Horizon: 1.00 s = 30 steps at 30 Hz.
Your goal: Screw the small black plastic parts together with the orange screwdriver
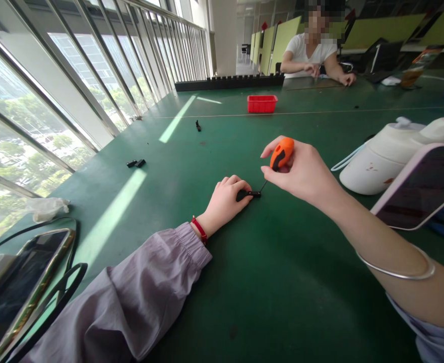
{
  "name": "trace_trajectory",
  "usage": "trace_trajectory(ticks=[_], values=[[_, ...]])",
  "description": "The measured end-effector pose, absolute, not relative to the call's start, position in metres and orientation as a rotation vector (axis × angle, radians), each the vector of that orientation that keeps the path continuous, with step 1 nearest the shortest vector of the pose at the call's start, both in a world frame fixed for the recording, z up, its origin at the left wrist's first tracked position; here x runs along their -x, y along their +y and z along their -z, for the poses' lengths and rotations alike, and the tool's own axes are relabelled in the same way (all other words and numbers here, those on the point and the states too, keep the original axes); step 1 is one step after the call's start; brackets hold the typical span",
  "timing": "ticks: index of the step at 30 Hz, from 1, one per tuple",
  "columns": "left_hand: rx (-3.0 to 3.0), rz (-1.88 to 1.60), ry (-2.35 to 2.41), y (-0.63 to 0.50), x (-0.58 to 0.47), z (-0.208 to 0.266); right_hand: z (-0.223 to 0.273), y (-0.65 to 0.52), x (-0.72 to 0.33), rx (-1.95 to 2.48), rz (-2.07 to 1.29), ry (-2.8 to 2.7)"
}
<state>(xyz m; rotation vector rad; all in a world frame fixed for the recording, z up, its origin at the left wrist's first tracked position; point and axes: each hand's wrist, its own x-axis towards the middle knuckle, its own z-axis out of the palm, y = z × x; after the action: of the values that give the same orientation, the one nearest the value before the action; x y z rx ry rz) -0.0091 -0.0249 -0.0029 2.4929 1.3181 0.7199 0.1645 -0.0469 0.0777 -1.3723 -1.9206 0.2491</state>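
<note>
The left hand (227, 199) pinches a small black part (255, 193) on the green table (301, 292); the right hand (305, 169) pinches an orange-handled screwdriver (283, 153) at its right end, which may slip if the part turns.

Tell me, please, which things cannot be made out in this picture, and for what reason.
In the head view:
Left end of the small black part: covered by the left hand.
Tip of the orange-handled screwdriver: too small to tell whether it touches the part.
Floor of the red bin: hidden by its near wall.
Gold-edged phone: cut off by the left edge.
</note>
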Motion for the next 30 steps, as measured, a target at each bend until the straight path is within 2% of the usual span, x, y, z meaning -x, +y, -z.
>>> trace_trajectory(ticks=[19, 25, 30], values=[[-2.501, -0.731, 1.311, -0.025, 0.009, 0.004, -0.070, -0.044, -0.163, 1.367, -0.353, -1.931], [-2.486, -0.729, 1.310, -0.025, 0.009, 0.002, -0.074, -0.044, -0.175, 1.255, -0.274, -1.764], [-2.420, -0.832, 1.274, -0.027, 0.008, -0.001, -0.039, -0.040, -0.188, 1.152, -0.200, -1.850]])
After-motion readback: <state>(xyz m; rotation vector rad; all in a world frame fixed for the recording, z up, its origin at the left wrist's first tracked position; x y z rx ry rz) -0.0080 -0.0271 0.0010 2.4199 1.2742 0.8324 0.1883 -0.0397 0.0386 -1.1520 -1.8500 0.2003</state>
